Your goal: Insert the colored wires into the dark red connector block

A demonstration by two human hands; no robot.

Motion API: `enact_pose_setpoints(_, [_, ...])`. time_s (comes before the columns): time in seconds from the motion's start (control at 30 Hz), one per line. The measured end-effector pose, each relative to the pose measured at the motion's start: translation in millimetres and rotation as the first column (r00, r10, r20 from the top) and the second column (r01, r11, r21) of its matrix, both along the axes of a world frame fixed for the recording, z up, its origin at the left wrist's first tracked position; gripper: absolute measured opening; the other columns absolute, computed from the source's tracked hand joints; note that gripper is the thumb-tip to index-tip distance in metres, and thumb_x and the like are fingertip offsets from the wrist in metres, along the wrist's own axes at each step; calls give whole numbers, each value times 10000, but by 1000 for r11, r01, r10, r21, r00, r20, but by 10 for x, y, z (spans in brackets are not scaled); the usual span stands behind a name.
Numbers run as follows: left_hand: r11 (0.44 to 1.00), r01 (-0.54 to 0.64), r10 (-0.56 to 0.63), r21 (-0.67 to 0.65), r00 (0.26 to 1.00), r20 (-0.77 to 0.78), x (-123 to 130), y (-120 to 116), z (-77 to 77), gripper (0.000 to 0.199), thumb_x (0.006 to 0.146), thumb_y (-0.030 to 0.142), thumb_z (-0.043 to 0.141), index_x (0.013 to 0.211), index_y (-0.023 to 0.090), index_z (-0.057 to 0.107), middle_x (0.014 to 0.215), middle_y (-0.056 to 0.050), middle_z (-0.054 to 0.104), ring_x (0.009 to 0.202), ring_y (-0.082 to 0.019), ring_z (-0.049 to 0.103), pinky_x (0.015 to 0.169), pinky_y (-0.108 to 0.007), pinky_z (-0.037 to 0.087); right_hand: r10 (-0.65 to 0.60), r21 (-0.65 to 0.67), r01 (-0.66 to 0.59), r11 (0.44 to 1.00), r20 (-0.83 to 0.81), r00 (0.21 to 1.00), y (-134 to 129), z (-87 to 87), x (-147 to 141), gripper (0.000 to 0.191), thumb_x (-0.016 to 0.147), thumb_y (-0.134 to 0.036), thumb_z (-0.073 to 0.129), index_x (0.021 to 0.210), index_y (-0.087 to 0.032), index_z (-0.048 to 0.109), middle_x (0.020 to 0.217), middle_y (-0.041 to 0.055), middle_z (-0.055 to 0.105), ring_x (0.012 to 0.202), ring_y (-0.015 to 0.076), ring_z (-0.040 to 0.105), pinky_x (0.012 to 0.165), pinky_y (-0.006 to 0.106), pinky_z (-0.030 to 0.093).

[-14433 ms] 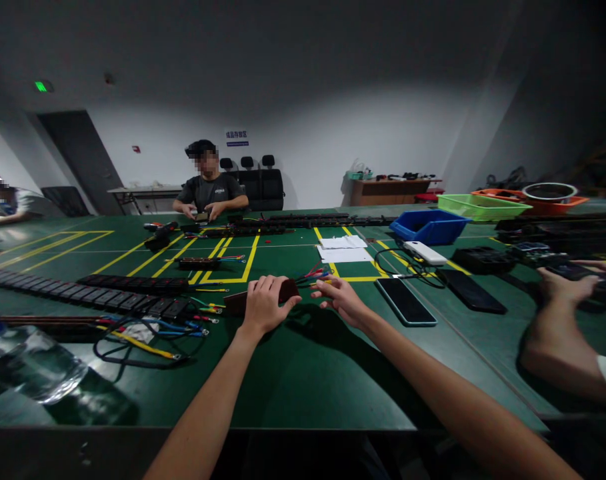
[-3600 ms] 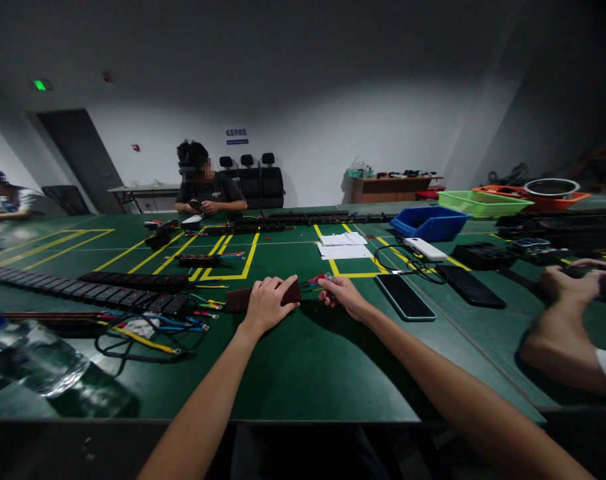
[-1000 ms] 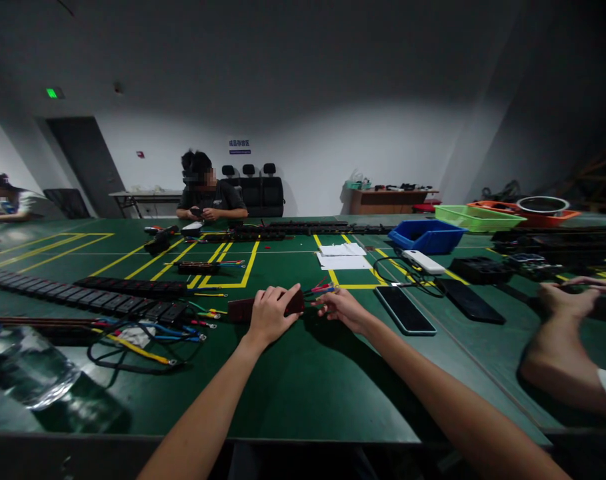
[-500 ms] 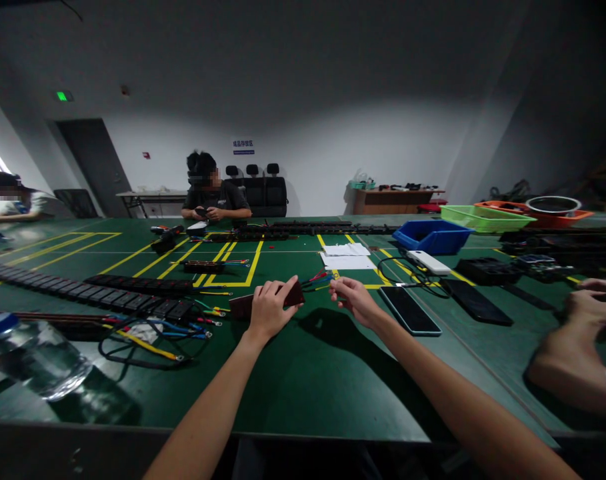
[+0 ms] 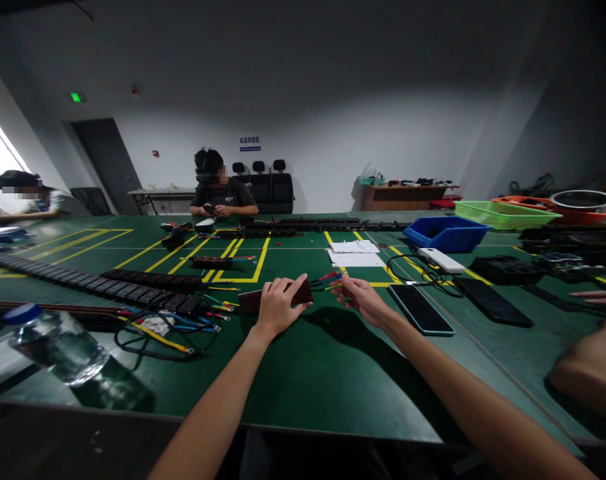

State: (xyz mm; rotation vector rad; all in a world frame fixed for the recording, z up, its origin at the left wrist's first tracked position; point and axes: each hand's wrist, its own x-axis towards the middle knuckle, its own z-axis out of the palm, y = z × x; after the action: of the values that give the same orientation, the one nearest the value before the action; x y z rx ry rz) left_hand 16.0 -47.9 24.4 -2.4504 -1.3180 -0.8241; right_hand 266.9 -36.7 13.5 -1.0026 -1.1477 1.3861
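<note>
My left hand (image 5: pixel 279 307) is wrapped over a dark reddish-brown strip-shaped block (image 5: pixel 249 303), holding it on edge over the green table (image 5: pixel 303 380). From the block's right end come several thin wires (image 5: pixel 329 276), red, blue and yellow-green, with terminals at their tips. My right hand (image 5: pixel 359 297) pinches at these wire ends, its fingers closed on them; exactly which wire is too small to tell. Just right of that hand lies a smartphone (image 5: pixel 421 309), screen up. White paper sheets (image 5: pixel 353 257) lie beyond the wires.
At left are a water bottle (image 5: pixel 65 347), long black segmented strips (image 5: pixel 97 283) and a yellow cable (image 5: pixel 163 340). A blue bin (image 5: pixel 445 235), a white power bank (image 5: pixel 441 261) and a black phone (image 5: pixel 495 303) are at right. A co-worker's arm (image 5: pixel 590 367) rests near the right edge.
The view has shifted a little to the left, so everything appears further right. My hands keep hold of the block and wires. The co-worker's hand at right has moved and blurred.
</note>
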Motion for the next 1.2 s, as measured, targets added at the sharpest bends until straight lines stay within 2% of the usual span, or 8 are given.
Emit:
enact_pose_setpoints(0.17, [1000,23,-23,-11,1000,1,-1,0,5,710,878,528,658,1502,304,404,1139,-67,625,1057,-256,536,873,-387,390,25,7,-25,1000,9,1000,0,9,17,406,831,-563,702,907,-166,733,823,84,717,603,120,600,454,185,421])
enact_pose_setpoints(0.43, [1000,-8,8,17,1000,9,-1,21,13,685,895,504,646,1500,286,410,1143,-76,629,1056,-258,537,882,-387,381,76,46,-76,996,-7,997,-29,66,-10,436,782,-565,746,1000,-187,725,890,60,709,596,94,580,440,165,400])
enact_pose_setpoints(0.6, [1000,-2,2,16,1000,-17,-1,17,24,696,885,491,660,1503,293,408,1132,-74,628,1052,-261,537,866,-389,390,22,124,-40,991,147,989,7,33,6,429,766,-535,764,1006,-180,754,892,62,717,569,80,573,437,166,411])
enact_pose_setpoints(0.7, [1000,-8,8,4,1000,-11,4,15,25,691,896,488,645,1511,293,396,1139,-79,629,1055,-263,533,870,-393,391,-4,177,-24,984,154,988,21,8,-4,423,747,-504,784,1024,-188,746,896,59,728,582,94,595,442,179,431])
enact_pose_setpoints(0.83, [1000,-11,11,1,1000,-12,18,14,17,687,898,480,647,1509,295,394,1140,-73,630,1052,-260,533,864,-396,389,-54,247,8,969,178,983,28,-15,-31,396,692,-442,827,976,-181,738,739,28,699,615,132,615,454,198,459])
enact_pose_setpoints(0.9, [1000,-8,8,-1,1000,-22,25,14,12,689,889,467,664,1502,291,402,1137,-67,631,1051,-256,535,856,-394,388,-94,271,38,962,196,976,35,-27,-41,381,678,-430,831,953,-182,743,750,30,704,640,143,621,468,210,478])
enact_pose_setpoints(1.07, [1000,-11,11,-6,1000,-26,31,15,12,693,886,454,670,1503,292,399,1133,-70,634,1044,-257,542,847,-390,386,-126,272,65,960,215,968,49,-52,-46,346,686,-445,822,883,-171,748,778,52,714,683,164,636,483,221,500])
enact_pose_setpoints(1.2, [1000,-6,6,-8,1000,-30,31,14,11,690,883,446,675,1499,295,402,1138,-69,635,1055,-260,545,847,-387,389,-146,238,112,965,133,980,49,-29,-38,365,691,-456,822,927,-190,740,833,57,719,748,177,661,479,200,482])
